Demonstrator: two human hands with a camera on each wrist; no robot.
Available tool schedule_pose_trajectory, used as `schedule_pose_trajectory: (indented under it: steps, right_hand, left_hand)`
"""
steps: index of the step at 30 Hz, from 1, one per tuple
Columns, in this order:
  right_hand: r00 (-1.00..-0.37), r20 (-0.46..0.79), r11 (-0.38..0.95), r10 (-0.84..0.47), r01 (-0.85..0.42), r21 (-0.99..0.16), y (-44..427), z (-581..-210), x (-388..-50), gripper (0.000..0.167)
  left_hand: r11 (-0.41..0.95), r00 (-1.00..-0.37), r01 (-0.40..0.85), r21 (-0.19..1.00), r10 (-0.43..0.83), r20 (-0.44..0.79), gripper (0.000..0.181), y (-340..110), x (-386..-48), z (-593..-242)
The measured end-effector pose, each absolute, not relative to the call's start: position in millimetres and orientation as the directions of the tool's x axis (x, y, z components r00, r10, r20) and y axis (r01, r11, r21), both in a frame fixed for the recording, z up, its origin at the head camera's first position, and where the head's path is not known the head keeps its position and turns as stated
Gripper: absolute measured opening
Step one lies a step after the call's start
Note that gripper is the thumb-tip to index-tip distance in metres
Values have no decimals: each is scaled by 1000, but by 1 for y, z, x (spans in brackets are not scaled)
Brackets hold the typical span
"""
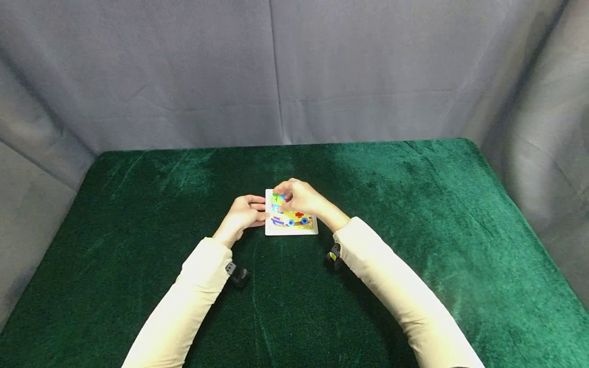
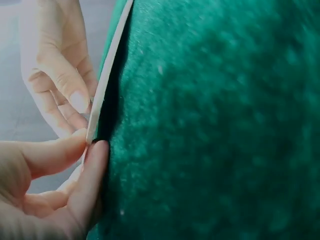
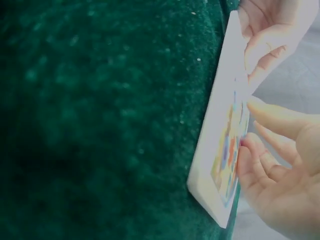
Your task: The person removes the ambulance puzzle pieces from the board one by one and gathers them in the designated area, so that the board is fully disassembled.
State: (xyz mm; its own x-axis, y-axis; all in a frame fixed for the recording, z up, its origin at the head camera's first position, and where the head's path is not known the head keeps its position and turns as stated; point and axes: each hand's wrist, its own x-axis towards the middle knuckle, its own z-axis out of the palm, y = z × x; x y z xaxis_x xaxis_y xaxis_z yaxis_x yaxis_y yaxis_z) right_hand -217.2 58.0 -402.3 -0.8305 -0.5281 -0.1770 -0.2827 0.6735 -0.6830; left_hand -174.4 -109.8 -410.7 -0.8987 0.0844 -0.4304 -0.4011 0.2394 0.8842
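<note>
A small white-framed jigsaw puzzle board (image 1: 292, 231) lies on the green cloth, its picture a colourful vehicle with a red cross. My left hand (image 1: 242, 214) pinches the board's left edge between thumb and fingers; the left wrist view shows that edge gripped and a dark gap under it. Over the upper left of the picture, my right hand (image 1: 301, 197) bends its fingers and thumb about a colourful puzzle piece (image 3: 244, 120), at the board's surface. The right hand covers part of the picture, and the piece's outline is mostly hidden.
Green velvety cloth (image 1: 437, 214) covers the table all round the board. Grey curtains (image 1: 184, 71) hang behind the table and at both sides. A black wrist camera (image 1: 239, 276) sits on the left wrist, another (image 1: 333, 255) on the right.
</note>
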Motion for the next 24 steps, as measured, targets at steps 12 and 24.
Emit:
schedule_pose_trajectory:
  steps: [12, 24]
  right_hand:
    - [-804, -169, 690, -570, -355, -631, 55, -400, -217, 42]
    - [-803, -220, 712, -554, -321, -624, 54, -400, -218, 41]
  left_hand:
    - [466, -923, -280, 840, 110, -369, 52, -108, -175, -404]
    - [455, -922, -327, 828, 39, -385, 54, -104, -170, -404]
